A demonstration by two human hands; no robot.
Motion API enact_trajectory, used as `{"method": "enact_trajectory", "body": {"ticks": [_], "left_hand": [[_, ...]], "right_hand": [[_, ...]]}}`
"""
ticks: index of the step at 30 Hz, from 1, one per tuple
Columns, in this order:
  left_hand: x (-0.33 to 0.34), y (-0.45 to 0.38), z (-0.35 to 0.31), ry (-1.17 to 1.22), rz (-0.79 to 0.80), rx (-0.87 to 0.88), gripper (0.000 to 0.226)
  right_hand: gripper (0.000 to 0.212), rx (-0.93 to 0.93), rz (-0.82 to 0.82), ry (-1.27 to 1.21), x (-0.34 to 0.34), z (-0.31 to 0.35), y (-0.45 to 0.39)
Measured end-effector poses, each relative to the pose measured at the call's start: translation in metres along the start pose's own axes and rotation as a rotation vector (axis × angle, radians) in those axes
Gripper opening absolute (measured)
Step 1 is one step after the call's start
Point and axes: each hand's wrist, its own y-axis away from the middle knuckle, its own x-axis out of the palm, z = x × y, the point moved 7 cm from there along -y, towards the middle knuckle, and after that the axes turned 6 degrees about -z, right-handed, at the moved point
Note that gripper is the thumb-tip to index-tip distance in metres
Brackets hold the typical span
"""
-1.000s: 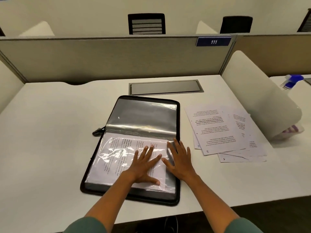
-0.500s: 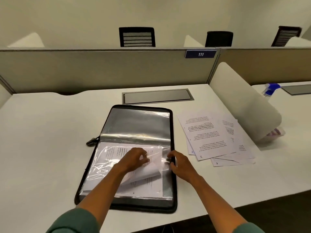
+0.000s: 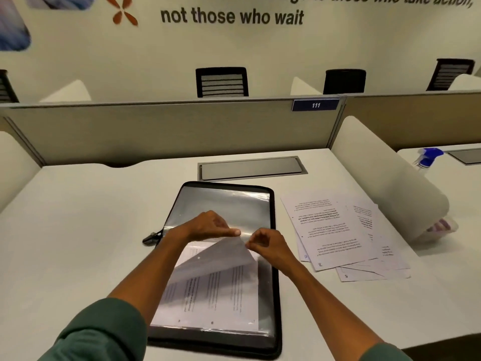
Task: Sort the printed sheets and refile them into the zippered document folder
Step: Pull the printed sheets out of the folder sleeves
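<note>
Folder (image 3: 276,256): black cloth-like matt rim, glossy clear plastic sleeves (image 3: 226,204) with glare. Printed sheets (image 3: 330,230): matt white paper. Counter (image 3: 78,230): smooth matt white. Cable hatch (image 3: 251,168) at far edge: brushed grey metal. Divider (image 3: 169,131): matt beige cloth.

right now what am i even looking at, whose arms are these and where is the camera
There is no machine here. The camera sits on a person's head and looks down, so the two arms are their own. On the white desk lies an open black zippered folder with clear sleeves. The left hand and right hand together pinch a printed sheet, lifted at its far edge above the folder's lower sleeve. Other printed pages show through that sleeve. To the right lies a loose pile of printed sheets, not yet filed. A spray bottle stands on the neighbouring desk.
</note>
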Motion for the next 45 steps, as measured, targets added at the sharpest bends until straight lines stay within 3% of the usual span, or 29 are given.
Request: {"method": "enact_trajectory", "body": {"ticks": [4,6,9,12,20,24,45], "left_hand": [[-0.018,0.002,-0.003,-0.082,0.065,-0.019,0.065],[-0.029,0.001,-0.001,-0.122,-0.02,-0.023,0.043],[-0.047,-0.003,0.0,-0.136,-0.204,-0.001,0.03],[-0.056,-0.006,-0.001,-0.118,-0.273,0.027,0.021],[-0.063,-0.015,-0.014,-0.118,-0.32,0.088,0.016],[-0.065,-0.017,-0.016,-0.144,-0.312,0.095,0.015],[-0.101,-0.019,-0.005,-0.19,-0.442,0.112,0.006]], "right_hand": [[0.013,0.006,-0.079,-0.123,-0.01,0.01,-0.016],[0.012,0.007,-0.118,-0.192,-0.014,0.017,-0.022],[0.012,0.055,-0.1,-0.3,-0.016,0.021,-0.028],[0.009,0.114,-0.026,-0.334,-0.016,0.017,-0.034],[0.037,0.124,0.105,-0.129,-0.011,0.005,-0.034],[0.037,0.13,0.106,-0.111,-0.011,-0.001,-0.036],[0.014,0.109,-0.416,-0.181,-0.096,-0.02,-0.038]]}}
